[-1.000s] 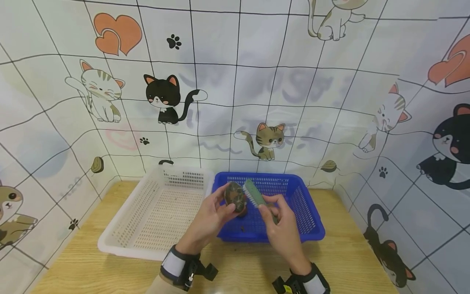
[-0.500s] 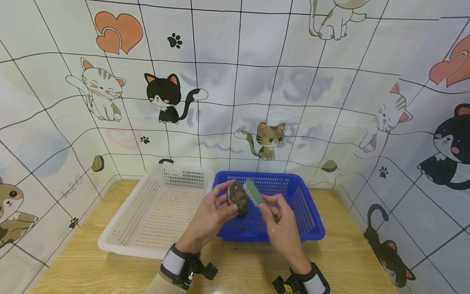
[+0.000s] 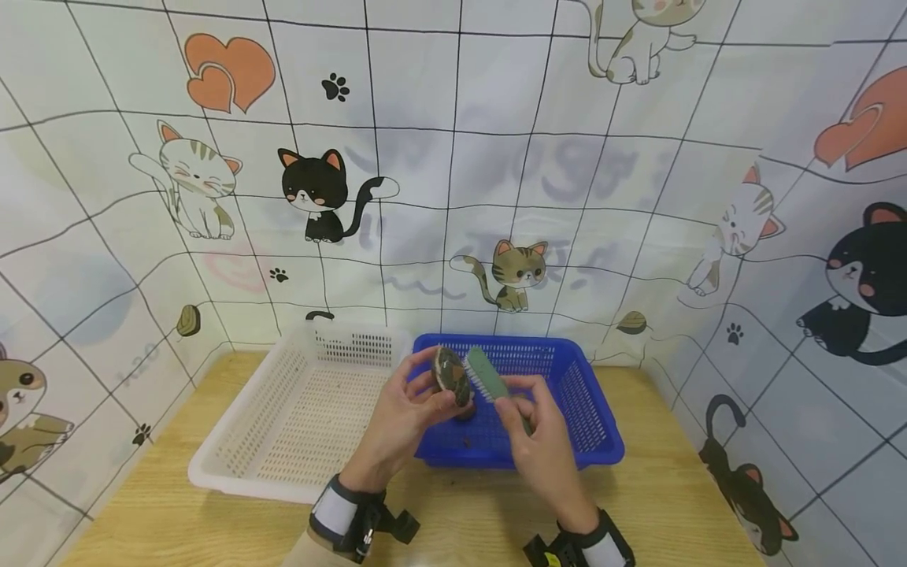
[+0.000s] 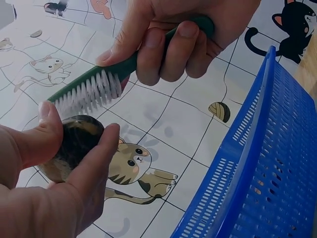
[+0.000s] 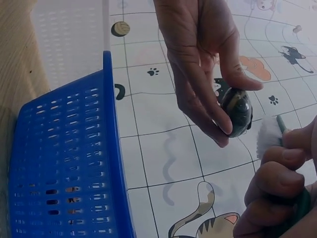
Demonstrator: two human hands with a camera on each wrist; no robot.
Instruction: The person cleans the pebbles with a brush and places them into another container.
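My left hand (image 3: 402, 407) holds a glossy, dark green-brown mottled oval object (image 3: 452, 376) over the blue basket, between thumb and fingers. Whether it is a stone or a shell I cannot tell. My right hand (image 3: 542, 425) grips a green scrubbing brush (image 3: 485, 368) by its handle. The white bristles (image 4: 91, 91) face the oval; in the left wrist view they are just above it, while a small gap shows in the right wrist view. Part of the brush handle is hidden by my right fingers.
A blue perforated basket (image 3: 602, 421) stands below my hands, with a brownish lump (image 3: 465, 411) and small crumbs inside. Left of it is a white perforated basket (image 3: 234, 482). Both are on a wooden table (image 3: 453, 524), against a cat-patterned wall sheet (image 3: 418, 157).
The oval object has tilted and turned in my left hand, showing more of its side now. The brush stays close beside it, with only slight movement. Both grips are kept.
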